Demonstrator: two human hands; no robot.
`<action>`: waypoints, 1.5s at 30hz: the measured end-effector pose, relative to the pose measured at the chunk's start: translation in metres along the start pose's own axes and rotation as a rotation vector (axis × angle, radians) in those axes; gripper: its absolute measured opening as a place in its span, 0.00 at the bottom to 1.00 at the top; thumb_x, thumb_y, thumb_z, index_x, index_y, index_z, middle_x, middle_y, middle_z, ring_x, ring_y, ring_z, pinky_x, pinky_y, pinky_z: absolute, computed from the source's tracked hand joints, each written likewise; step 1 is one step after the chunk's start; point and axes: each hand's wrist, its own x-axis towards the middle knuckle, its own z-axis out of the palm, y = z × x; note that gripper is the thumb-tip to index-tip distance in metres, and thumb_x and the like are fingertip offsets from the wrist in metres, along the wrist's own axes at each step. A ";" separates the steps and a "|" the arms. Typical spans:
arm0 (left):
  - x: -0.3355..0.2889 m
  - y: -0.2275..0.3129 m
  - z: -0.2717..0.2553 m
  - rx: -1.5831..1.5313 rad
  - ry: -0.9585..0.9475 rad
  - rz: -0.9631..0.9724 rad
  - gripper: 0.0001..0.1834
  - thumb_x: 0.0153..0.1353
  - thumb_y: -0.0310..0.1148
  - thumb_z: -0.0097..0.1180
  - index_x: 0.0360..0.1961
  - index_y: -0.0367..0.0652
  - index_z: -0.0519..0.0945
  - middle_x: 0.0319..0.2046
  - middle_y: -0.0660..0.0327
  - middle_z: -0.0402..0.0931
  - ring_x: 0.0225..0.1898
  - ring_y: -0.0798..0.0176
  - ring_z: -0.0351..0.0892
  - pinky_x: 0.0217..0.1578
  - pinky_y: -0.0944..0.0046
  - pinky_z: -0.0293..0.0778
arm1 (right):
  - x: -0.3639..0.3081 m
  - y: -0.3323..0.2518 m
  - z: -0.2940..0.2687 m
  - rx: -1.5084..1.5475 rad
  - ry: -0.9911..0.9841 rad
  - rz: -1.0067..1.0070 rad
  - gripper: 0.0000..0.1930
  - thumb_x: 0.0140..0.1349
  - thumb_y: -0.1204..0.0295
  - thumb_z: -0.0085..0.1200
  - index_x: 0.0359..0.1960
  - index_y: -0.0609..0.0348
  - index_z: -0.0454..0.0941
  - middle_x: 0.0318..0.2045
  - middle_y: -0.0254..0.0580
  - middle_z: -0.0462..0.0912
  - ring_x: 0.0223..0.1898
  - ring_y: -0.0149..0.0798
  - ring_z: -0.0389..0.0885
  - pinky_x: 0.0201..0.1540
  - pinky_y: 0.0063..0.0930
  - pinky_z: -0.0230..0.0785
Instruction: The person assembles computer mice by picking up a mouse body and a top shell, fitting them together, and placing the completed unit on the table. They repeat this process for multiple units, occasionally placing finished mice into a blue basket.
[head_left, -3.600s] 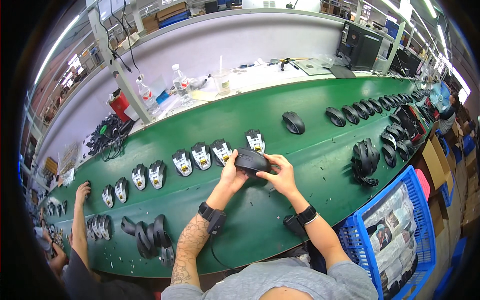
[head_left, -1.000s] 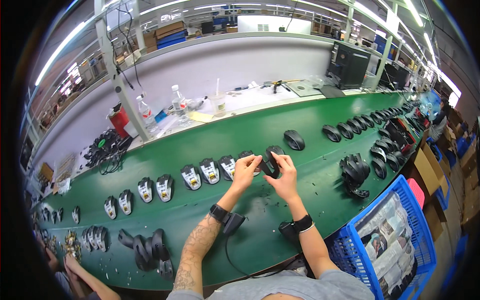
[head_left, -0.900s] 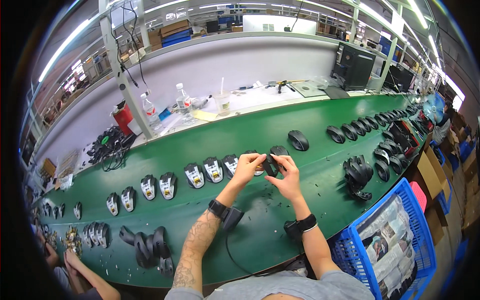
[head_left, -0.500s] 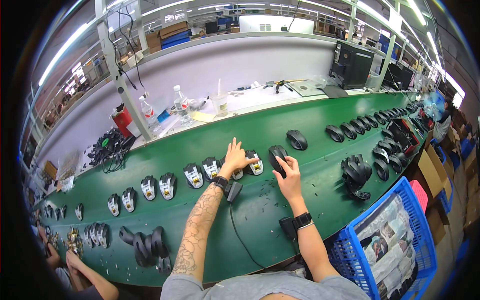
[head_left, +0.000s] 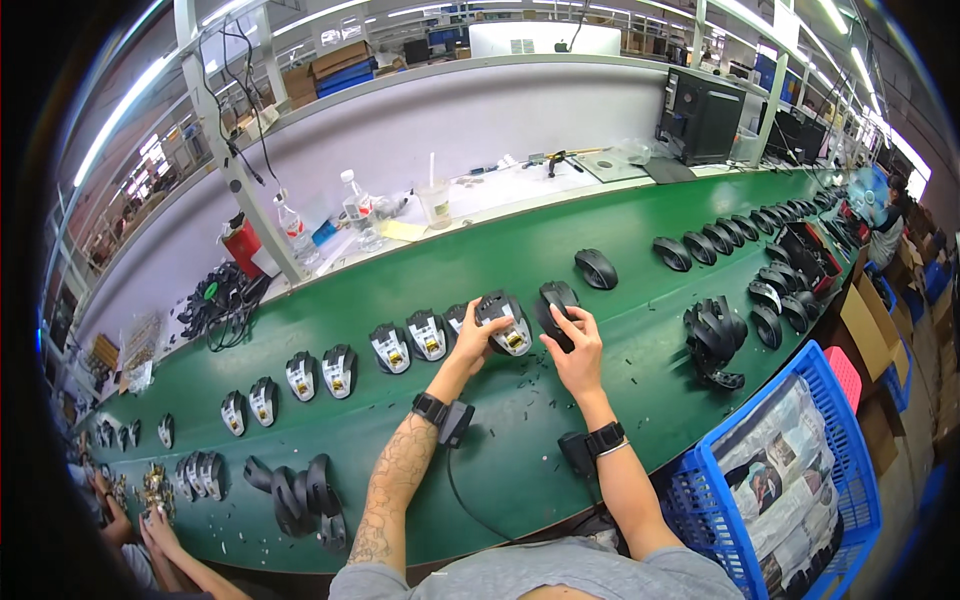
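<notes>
My left hand (head_left: 474, 345) grips an uncovered computer mouse (head_left: 514, 335) by its side, thumb and fingers around it; its grey inner frame with a yellow part shows. It looks slightly raised from the green bench. Just to the right, my right hand (head_left: 577, 358) has its fingers closed around the side of a black covered mouse (head_left: 555, 297). More uncovered mice, such as this mouse (head_left: 427, 335), stand in a row to the left. Beyond my right hand lies another black mouse (head_left: 596, 269).
Black covered mice (head_left: 699, 247) line the bench at right. A stack of black shells (head_left: 714, 340) lies nearer. A blue crate (head_left: 705, 490) stands at lower right. Bottles (head_left: 358, 205) and a cup (head_left: 434, 203) stand on the back ledge. Another person's hands (head_left: 158, 530) work at lower left.
My left hand has gone from stretched fingers over the row to gripping the uncovered mouse at its right end. My right hand stays on the black mouse.
</notes>
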 end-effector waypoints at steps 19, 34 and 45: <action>-0.050 -0.014 0.015 0.175 -0.041 0.240 0.26 0.57 0.38 0.54 0.53 0.47 0.58 0.44 0.61 0.67 0.46 0.66 0.68 0.42 0.65 0.68 | -0.021 -0.034 0.030 0.079 0.046 -0.003 0.27 0.39 0.70 0.68 0.45 0.66 0.76 0.39 0.47 0.77 0.37 0.44 0.78 0.41 0.31 0.72; -0.061 0.012 0.002 -0.129 0.074 0.249 0.35 0.44 0.17 0.60 0.52 0.47 0.57 0.41 0.59 0.69 0.43 0.61 0.74 0.43 0.62 0.74 | -0.036 -0.011 0.049 1.168 -0.215 0.870 0.14 0.62 0.60 0.49 0.40 0.59 0.74 0.39 0.36 0.77 0.42 0.31 0.74 0.48 0.28 0.63; -0.059 0.010 -0.003 -0.177 0.065 0.096 0.21 0.51 0.30 0.56 0.48 0.44 0.67 0.39 0.60 0.73 0.43 0.61 0.74 0.43 0.60 0.73 | -0.037 -0.010 0.047 1.158 -0.201 0.912 0.10 0.62 0.62 0.51 0.33 0.55 0.74 0.35 0.34 0.78 0.39 0.31 0.74 0.45 0.29 0.65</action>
